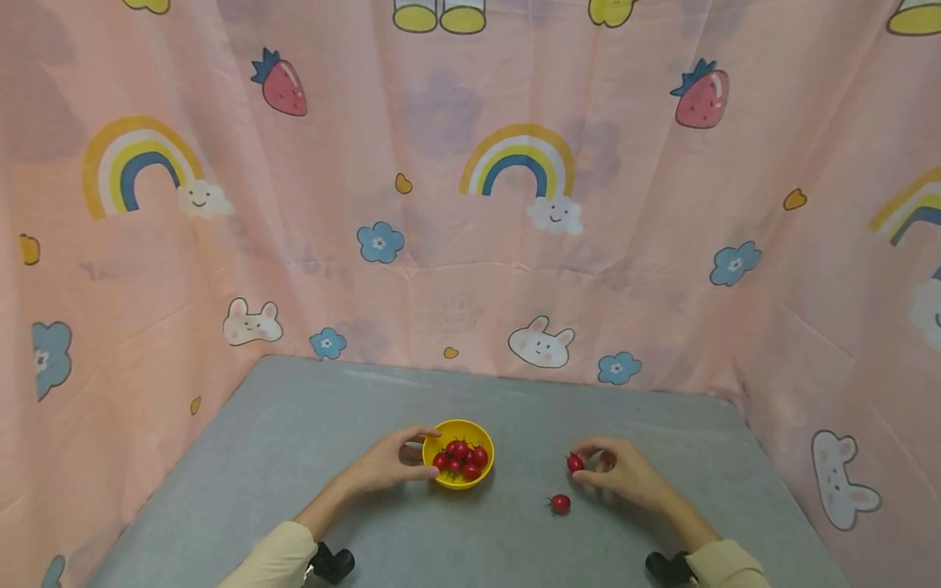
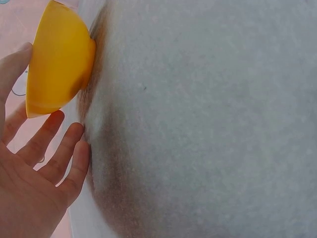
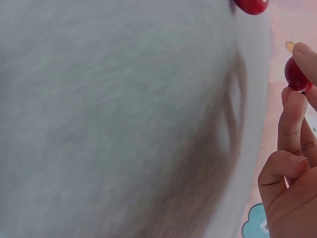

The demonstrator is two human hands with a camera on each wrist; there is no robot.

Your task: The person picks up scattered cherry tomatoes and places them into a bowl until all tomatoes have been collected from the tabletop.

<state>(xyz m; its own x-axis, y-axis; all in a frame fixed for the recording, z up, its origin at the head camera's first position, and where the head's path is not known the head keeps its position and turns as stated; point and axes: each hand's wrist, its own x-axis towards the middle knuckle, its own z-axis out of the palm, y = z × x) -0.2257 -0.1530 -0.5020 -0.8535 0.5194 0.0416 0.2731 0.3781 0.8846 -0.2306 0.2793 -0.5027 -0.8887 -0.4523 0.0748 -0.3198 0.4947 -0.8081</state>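
Note:
A small yellow bowl (image 1: pixel 459 483) stands on the grey table, with several red cherry tomatoes (image 1: pixel 460 457) inside. My left hand (image 1: pixel 388 459) holds the bowl from its left side, thumb and fingers spread along the rim. In the left wrist view the thumb touches the side of the bowl (image 2: pixel 59 59), and the lower fingers sit apart from it. To the right, my right hand (image 1: pixel 625 474) pinches one cherry tomato (image 3: pixel 295 74) between thumb and fingers, above the table. Another cherry tomato (image 1: pixel 560 504) lies on the table just below and left of that hand.
A grey cloth-like surface covers the table (image 1: pixel 331 400). Behind it and at both sides hangs a pink curtain (image 1: pixel 470 286) printed with rainbows, strawberries and rabbits. Black wrist straps (image 1: pixel 331 563) show at the cuffs of the cream sleeves (image 1: pixel 275 555).

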